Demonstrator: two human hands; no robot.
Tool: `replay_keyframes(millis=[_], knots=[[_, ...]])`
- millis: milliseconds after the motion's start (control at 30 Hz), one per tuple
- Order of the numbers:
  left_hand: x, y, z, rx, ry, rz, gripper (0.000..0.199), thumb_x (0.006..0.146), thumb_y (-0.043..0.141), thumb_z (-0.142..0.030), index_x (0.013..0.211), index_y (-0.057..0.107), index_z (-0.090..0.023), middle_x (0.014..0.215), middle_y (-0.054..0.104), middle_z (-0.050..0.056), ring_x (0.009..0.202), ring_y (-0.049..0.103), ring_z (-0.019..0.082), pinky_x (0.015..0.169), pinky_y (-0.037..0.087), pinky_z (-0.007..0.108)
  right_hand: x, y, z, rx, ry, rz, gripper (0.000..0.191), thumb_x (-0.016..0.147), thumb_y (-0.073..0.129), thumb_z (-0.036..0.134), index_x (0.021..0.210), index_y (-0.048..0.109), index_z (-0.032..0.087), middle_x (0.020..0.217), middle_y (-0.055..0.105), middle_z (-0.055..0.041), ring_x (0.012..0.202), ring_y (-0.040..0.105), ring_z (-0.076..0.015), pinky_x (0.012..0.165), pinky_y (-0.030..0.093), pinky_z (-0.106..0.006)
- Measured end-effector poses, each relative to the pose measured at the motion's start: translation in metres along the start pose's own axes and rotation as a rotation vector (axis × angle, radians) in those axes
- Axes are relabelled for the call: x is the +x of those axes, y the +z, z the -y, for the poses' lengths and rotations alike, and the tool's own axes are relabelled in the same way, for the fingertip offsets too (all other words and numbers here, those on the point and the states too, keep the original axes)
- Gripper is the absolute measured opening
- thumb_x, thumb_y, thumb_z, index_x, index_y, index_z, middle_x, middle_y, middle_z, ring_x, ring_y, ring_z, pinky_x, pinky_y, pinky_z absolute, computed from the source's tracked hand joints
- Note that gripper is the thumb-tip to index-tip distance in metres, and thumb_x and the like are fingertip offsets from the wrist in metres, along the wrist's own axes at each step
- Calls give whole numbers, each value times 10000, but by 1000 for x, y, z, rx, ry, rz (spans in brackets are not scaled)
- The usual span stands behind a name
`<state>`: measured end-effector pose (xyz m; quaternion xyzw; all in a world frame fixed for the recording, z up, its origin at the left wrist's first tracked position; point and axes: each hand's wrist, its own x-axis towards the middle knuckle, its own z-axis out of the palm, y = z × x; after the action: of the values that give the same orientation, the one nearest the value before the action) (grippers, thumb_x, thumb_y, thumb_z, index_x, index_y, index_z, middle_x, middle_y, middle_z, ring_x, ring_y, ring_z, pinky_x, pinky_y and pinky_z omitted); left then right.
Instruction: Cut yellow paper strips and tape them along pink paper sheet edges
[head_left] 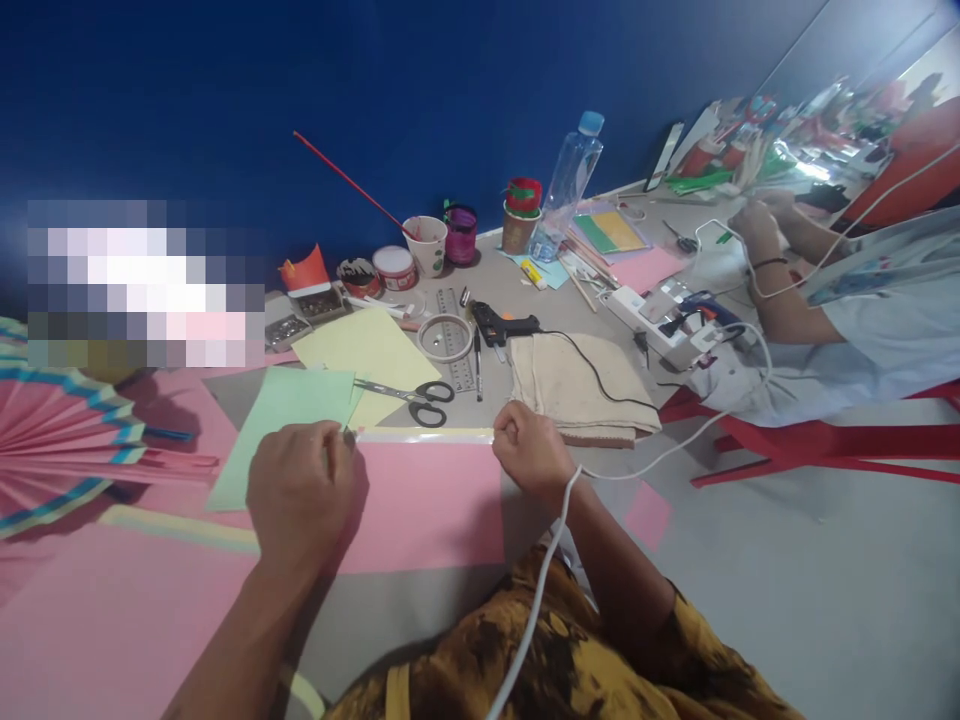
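A shiny pale strip of tape (427,435) runs straight along the far edge of a pink paper sheet (427,510). At its left end is my left hand (304,485), a closed fist with the thumb on top. My right hand (531,448) is closed in a pinch at the other end, by the sheet's far right corner. The fingertips are partly hidden, and I cannot tell whether the strip touches the paper. Black-handled scissors (426,402) lie just beyond it, on pale yellow paper (367,350) and green paper (281,420).
A tape roll (445,338), a glue gun (499,325) and a folded cloth (577,380) lie farther back. Cups and a water bottle (566,190) line the wall. A pink paper fan (60,440) is at left. A white cable (540,590) crosses my right forearm. Another person's hands (761,225) work at right.
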<state>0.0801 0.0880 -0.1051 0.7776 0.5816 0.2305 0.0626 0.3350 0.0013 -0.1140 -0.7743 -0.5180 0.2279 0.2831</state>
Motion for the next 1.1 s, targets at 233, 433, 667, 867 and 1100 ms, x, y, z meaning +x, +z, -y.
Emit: replay_keyframes(millis=[233,433,667,867,1100], knots=[[-29,16,-30,-21,533,171,270,1001,487,-201,1176,689,-245,1181,751,154,1116,687,352,999,530,520,-31,28,14,35,-530,-233,260,1009,540,244,1205,700,184,1091,771,-125,1058,702,-266,966,547,-401],[-39,21,-27,57,515,130,323,1020,515,-243,1300,675,-236,1257,736,178,1168,675,380,1026,523,558,-46,53,5,-36,-642,-171,498,1010,641,300,1460,580,95,1373,706,-224,1336,640,-334,1138,519,-510],[-24,14,-7,180,338,96,297,1037,448,-292,1099,727,-214,1110,756,138,1033,692,333,838,502,457,-46,50,-11,48,-675,-105,411,971,669,245,1374,671,163,1366,731,-164,1396,612,-288,1177,495,-459],[-3,16,8,39,280,95,302,995,444,-328,1040,693,-162,1086,714,178,1109,634,352,974,497,457,-37,16,-27,206,-428,-314,218,992,547,179,1050,755,213,1057,807,-99,1004,747,-233,930,587,-372],[1,24,5,122,242,165,356,988,401,-304,1152,683,-161,1068,674,175,1028,594,365,936,478,499,-15,9,-22,106,-280,-180,320,902,501,112,1125,718,190,1085,784,-94,1019,720,-238,965,549,-364]])
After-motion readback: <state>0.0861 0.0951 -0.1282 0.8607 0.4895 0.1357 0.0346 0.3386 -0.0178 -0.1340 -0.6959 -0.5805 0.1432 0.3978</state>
